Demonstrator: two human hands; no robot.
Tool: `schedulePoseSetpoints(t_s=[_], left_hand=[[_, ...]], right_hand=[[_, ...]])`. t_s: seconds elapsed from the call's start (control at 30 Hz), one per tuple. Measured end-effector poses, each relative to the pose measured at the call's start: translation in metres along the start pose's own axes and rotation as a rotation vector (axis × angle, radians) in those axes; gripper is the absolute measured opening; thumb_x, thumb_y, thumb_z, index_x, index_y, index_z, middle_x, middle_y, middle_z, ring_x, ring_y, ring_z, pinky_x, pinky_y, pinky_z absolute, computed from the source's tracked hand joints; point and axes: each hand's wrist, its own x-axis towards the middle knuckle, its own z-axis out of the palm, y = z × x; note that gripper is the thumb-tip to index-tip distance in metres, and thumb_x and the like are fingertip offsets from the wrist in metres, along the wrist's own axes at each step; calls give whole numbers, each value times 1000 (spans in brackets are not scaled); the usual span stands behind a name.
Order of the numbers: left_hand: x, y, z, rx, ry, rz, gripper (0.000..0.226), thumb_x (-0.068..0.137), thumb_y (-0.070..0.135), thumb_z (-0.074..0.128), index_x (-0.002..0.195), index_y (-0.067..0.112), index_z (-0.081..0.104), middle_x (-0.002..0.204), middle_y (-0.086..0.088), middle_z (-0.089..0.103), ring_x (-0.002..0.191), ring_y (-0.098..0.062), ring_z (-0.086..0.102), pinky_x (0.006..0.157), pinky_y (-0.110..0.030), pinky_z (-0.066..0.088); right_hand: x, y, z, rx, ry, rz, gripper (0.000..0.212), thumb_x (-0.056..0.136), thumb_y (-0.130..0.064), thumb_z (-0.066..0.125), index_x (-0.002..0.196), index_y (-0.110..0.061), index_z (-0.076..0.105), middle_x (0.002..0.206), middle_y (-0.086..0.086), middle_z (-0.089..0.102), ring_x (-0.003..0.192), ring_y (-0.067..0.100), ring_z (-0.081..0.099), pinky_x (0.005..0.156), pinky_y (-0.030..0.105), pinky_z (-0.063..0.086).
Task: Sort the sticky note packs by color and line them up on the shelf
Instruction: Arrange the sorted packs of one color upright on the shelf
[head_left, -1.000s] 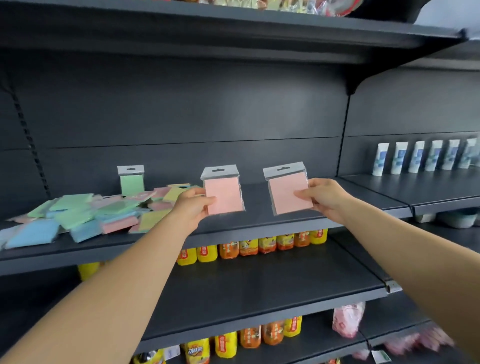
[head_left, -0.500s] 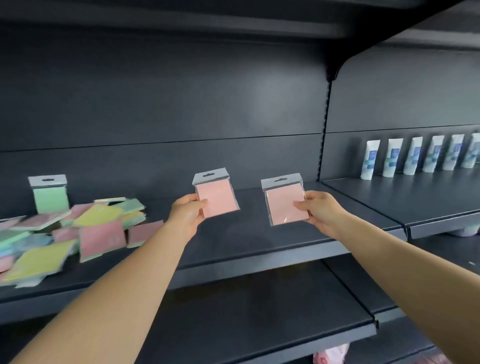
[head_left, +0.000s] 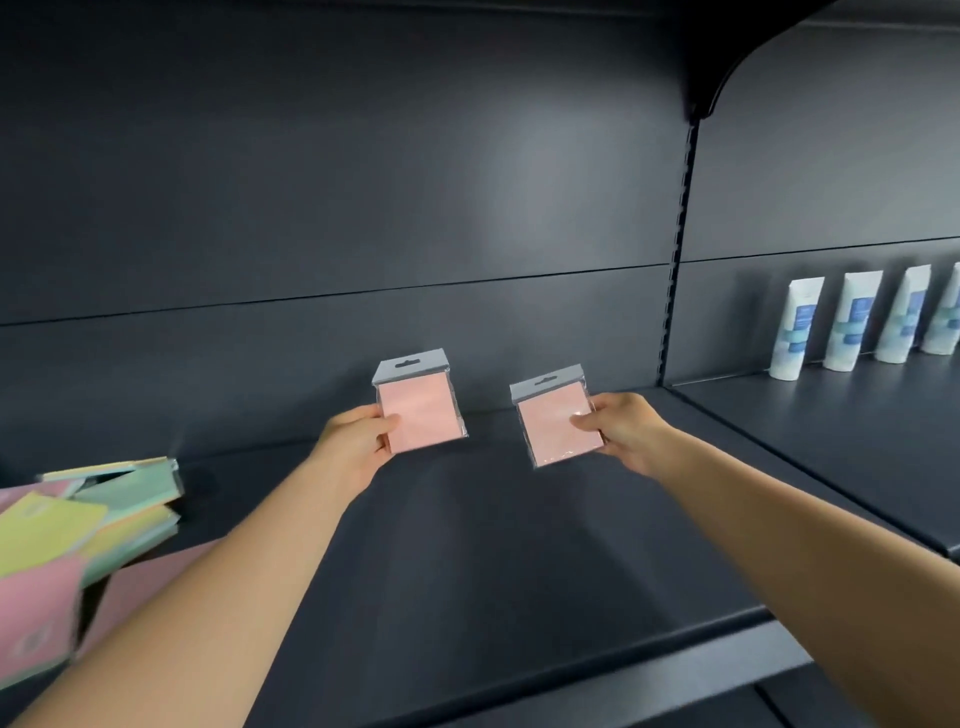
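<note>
Two pink packs, one pinched upright in the left hand (head_left: 358, 441) and one (head_left: 558, 422) in the right hand (head_left: 623, 428), hover above the shelf (head_left: 493, 545); next, likely standing them side by side, apart from the mixed pile (head_left: 78, 535).

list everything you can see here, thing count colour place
pink pack in left hand: 1, pink with grey header, held up above the shelf, left of centre
pink pack in right hand: 1, pink with grey header, held up above the shelf, right of centre
loose pile of packs: count unclear, green, yellow and pink, blurred, at the shelf's left end
tubes: at least 4, white with blue labels, upright in a row on the neighbouring shelf at right
shelf: 1, dark grey, runs across the middle
back panel: dark grey, behind the shelf
left hand: 1, fingers pinch the pack's left edge
right hand: 1, fingers pinch the pack's right edge
</note>
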Motion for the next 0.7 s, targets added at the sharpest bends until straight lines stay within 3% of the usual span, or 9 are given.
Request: schedulePoseSetpoints(t_s=[0.1,0.17,0.27,0.37,0.53,0.63,0.7], left_hand=[[9,-7,3,-25,-3,-2,33,91,-9,49,123,-4,53,105,-13,64,87,-22,62,85,-35,45],[13,-14,7,-46,-1,-15,31,91,-9,49,121,-3,54,106,-14,64,85,-20,63,84,-35,46],[15,-26,16,-95,-2,-39,29,90,-9,49,117,-1,56,108,-15,63,86,-20,63,77,-31,49],[16,-32,22,-115,-8,-37,28,90,-8,50,116,0,57,102,-10,66,88,-20,64,72,-28,50],[14,-33,29,-113,7,-20,28,90,-7,51,116,2,57,100,-9,67,88,-19,64,71,-28,49],[9,-33,49,-122,-3,-33,27,90,-8,50,115,2,57,98,-9,66,87,-19,64,71,-27,50],[6,-33,67,-162,-9,-52,28,90,-9,49,114,2,57,96,-10,66,85,-19,63,69,-27,50]], right_hand=[[19,5,3,-57,-20,-16,11,83,4,65,89,-4,66,92,11,66,77,22,62,73,32,53],[29,7,5,-123,-26,-42,10,80,3,68,80,-7,67,87,11,67,78,24,61,78,37,53],[37,14,5,-181,-54,-92,16,81,3,66,74,-11,67,70,2,64,62,15,55,60,23,45],[42,20,4,-197,-57,-134,19,82,0,66,73,-17,67,69,-4,65,61,9,56,58,18,43],[55,27,2,-254,-49,-187,11,79,-11,73,88,-15,72,80,-4,68,72,11,60,64,19,45],[58,31,-1,-220,-22,-183,32,78,-13,74,110,-7,68,89,-1,66,83,12,61,75,21,44],[55,28,-7,-155,-13,-179,34,81,-20,72,113,-7,65,96,-1,65,91,12,60,79,21,42]])
